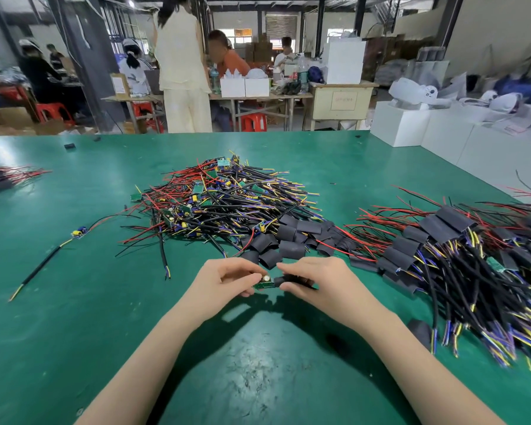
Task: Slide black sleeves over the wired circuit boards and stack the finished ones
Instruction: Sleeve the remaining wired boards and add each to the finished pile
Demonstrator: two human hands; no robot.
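My left hand (224,279) pinches a small green circuit board (265,283) with a round capacitor on it. My right hand (314,279) grips a black sleeve (281,282) whose mouth meets the board's right end. Both hands hover just above the green table (89,302). Behind them lies a big heap of bare wired boards (224,200) with red, black, yellow and blue leads. Loose black sleeves (288,243) are scattered right behind my hands. On the right spreads a stack of sleeved boards (448,256).
One wired board (79,233) lies alone at the left, and a single sleeve (420,331) sits near my right forearm. More wired pieces (3,177) rest at the far left edge. White boxes (460,133) border the table's right side. Several people work at tables beyond.
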